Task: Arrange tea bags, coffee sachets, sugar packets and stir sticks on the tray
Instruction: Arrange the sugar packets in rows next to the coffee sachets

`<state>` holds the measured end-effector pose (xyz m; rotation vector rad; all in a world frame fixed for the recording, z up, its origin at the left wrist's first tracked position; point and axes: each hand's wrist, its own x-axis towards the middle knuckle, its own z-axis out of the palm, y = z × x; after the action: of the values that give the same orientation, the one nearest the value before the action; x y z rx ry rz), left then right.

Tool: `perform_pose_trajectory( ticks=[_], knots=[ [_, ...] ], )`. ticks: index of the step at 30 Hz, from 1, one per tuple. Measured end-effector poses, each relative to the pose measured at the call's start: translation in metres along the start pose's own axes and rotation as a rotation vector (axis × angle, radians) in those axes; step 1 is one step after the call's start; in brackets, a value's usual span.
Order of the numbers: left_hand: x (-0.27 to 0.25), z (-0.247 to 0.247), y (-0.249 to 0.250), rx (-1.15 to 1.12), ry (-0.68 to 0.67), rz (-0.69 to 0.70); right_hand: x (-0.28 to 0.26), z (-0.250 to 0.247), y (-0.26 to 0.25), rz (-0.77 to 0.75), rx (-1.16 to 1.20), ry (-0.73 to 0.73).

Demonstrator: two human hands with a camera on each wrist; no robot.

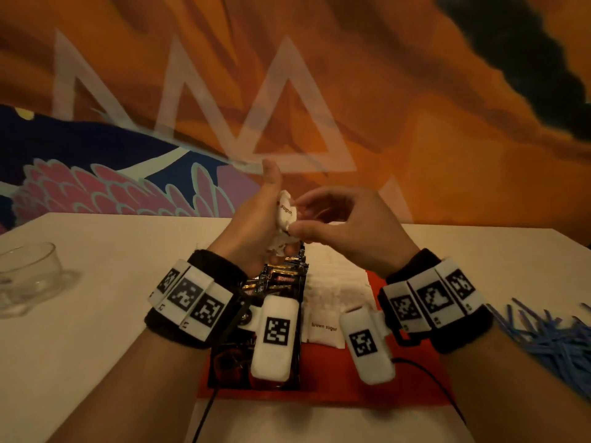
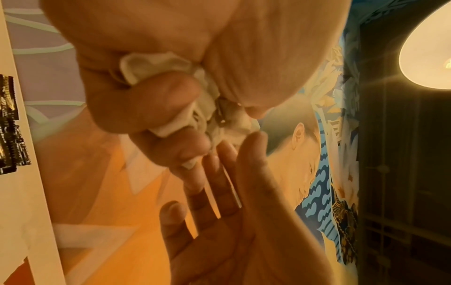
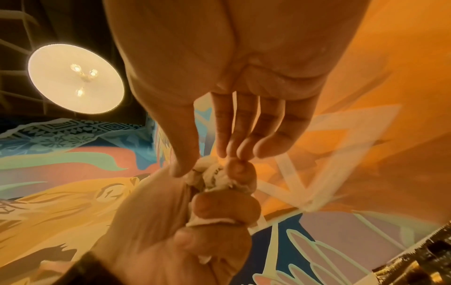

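My left hand (image 1: 265, 215) is raised above the tray and grips a bunch of white sugar packets (image 1: 286, 214) in its fist. My right hand (image 1: 299, 220) pinches the top of that bunch between thumb and fingertips. The wrist views show the same: the crumpled packets (image 2: 171, 63) in the left hand's curled fingers (image 2: 146, 100), and my right hand (image 3: 207, 164) nipping the packets (image 3: 217, 179). On the red tray (image 1: 351, 378) below lie dark coffee sachets (image 1: 281, 279) in a left column and white sugar packets (image 1: 335, 282) beside them, one marked brown sugar (image 1: 324, 330).
A heap of blue stir sticks (image 1: 550, 340) lies on the white table (image 1: 96, 314) to the right of the tray. A glass bowl (image 1: 28, 276) stands at the table's left edge. A painted wall rises behind the table.
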<state>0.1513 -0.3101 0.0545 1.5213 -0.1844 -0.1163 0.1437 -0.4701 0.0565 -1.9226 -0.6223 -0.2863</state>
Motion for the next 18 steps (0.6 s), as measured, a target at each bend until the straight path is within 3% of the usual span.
perform_pose_trajectory(
  ticks=[6, 10, 13, 18],
  knots=[
    [0.003, 0.005, -0.004, 0.005, -0.09, 0.015, -0.002, 0.01, 0.009, -0.046, -0.053, 0.086],
    [0.003, 0.006, -0.005, 0.032, -0.118, 0.033, 0.003, 0.01, 0.016, -0.043, 0.072, 0.148],
    [0.001, 0.006, -0.005, 0.04, -0.076, 0.064, 0.003, 0.004, 0.017, 0.013, 0.244, 0.176],
    [0.003, 0.004, -0.008, 0.105, 0.081, 0.257, 0.004, -0.002, 0.02, 0.051, 0.319, 0.224]
  ],
)
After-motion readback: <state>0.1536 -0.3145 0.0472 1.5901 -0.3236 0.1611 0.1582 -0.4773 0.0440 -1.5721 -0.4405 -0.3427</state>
